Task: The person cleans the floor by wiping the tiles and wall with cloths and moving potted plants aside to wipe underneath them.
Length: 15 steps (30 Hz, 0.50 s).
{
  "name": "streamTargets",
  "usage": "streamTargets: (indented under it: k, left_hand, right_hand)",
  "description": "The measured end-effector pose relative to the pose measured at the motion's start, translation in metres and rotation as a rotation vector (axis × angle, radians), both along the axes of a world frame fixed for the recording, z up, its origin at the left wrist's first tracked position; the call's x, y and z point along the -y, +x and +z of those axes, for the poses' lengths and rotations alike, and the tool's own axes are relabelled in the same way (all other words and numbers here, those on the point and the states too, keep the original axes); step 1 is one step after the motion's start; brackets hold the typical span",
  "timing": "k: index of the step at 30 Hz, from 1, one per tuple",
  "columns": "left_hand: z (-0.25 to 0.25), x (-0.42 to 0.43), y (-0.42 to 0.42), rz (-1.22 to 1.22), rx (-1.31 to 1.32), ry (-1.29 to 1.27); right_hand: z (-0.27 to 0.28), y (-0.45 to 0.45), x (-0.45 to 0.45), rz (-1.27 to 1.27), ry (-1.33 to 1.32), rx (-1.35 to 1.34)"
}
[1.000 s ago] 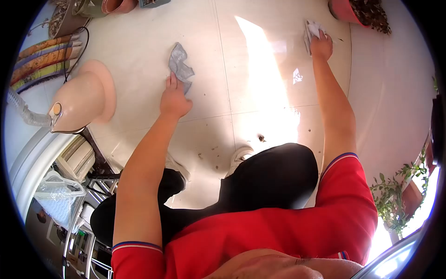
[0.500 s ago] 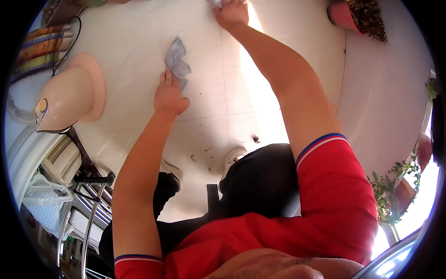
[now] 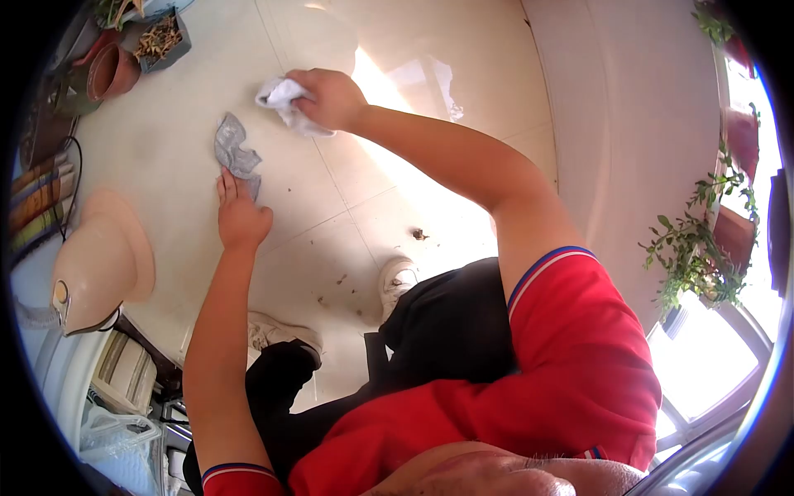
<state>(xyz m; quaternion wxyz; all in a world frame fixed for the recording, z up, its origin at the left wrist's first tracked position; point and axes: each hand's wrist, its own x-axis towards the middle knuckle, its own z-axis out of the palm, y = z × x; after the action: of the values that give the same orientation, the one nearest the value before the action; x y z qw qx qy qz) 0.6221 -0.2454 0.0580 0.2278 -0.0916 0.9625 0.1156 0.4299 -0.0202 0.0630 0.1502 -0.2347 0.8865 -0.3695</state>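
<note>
Right hand (image 3: 332,101)'s got the white cloth (image 3: 277,93) bunched in its grip, left hand (image 3: 245,219)'s open, thumb out, fingers touching the grey cloth (image 3: 229,143) on the floor (image 3: 169,145).

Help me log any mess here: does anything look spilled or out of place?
Yes: dark bits lie scattered on the floor near the shoes, with a larger brown clump ahead of the right one. Against such a pale surface, they look like stray dirt.

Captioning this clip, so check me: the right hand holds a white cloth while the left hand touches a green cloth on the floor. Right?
Not quite: in the head view, the left hand touches a grey cloth on the floor, not green. The right hand holds a white cloth.
</note>
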Motion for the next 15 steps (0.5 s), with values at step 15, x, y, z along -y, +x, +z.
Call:
streamTargets:
  k: [15]
  left_hand:
    - [-0.045,-0.051,-0.089,-0.049,-0.609,0.114]
  right_hand:
    - [0.0,-0.05,-0.264,-1.1,0.375,-0.054]
